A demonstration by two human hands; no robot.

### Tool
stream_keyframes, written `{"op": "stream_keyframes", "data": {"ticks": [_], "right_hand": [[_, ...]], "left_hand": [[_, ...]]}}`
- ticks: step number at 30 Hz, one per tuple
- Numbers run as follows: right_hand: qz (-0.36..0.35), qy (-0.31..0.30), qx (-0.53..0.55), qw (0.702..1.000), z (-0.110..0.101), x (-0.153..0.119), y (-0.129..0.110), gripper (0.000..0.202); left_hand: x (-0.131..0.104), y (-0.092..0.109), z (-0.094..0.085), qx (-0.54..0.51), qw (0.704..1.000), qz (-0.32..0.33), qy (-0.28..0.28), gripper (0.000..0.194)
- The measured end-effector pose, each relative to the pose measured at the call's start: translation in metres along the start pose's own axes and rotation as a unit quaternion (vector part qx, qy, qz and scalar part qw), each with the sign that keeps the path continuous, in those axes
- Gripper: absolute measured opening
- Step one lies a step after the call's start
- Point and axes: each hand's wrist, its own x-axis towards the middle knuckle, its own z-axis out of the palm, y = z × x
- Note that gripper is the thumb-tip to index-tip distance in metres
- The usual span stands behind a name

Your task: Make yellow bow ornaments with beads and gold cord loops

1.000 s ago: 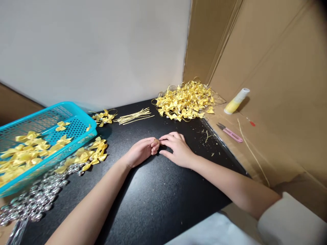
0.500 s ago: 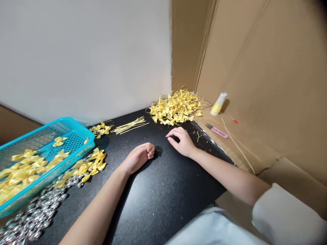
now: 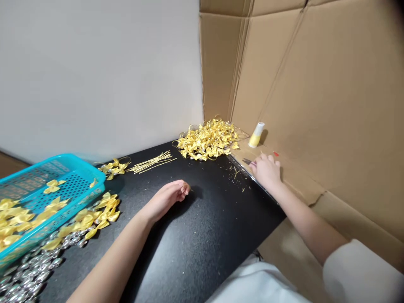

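My left hand (image 3: 170,194) is closed in a pinch over the black table (image 3: 189,252). A tiny golden bit shows at its fingertips; the rest is hidden by the fingers. Over on the cardboard at the right, my right hand (image 3: 267,171) has its fingers curled over the thread snips (image 3: 248,161). The dark blades stick out to the left, and the hand hides most of the pink handle. A heap of yellow ribbon bows with cord loops (image 3: 208,141) lies at the back corner. Thin yellow cords (image 3: 153,162) are laid in a loose bundle left of it.
A blue plastic basket (image 3: 100,182) of yellow bows stands at the left. Silver beads (image 3: 34,269) and more bows (image 3: 107,208) lie along its front. A thread spool (image 3: 256,134) stands by the cardboard wall (image 3: 315,105). Cord scraps (image 3: 235,171) litter the table's right edge.
My right hand has moved right from above the table to the snips and closed over them. The left hand stays pinched in about the same place. The view has shifted slightly.
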Motion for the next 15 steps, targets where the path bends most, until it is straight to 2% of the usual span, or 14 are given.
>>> {"op": "stream_keyframes", "data": {"ticks": [3,6,9,12,15], "right_hand": [[-0.007,-0.003,0.036,0.999,0.008,0.004,0.004,0.021],[-0.023,-0.007,0.090,0.996,0.013,0.007,0.011,0.019],[-0.048,-0.010,0.152,0.987,0.012,0.008,0.018,0.013],[-0.077,-0.026,0.217,0.973,0.003,0.007,0.022,0.010],[-0.117,-0.053,0.267,0.955,-0.009,0.005,0.022,0.009]], "left_hand": [[0.014,0.030,0.010,0.119,0.991,-0.008,-0.058,0.030],[0.037,0.065,0.027,0.236,0.964,-0.022,-0.121,0.030],[0.066,0.091,0.044,0.299,0.943,-0.031,-0.144,0.027],[0.093,0.103,0.060,0.327,0.927,-0.041,-0.177,0.027],[0.113,0.105,0.073,0.338,0.918,-0.041,-0.205,0.029]]}}
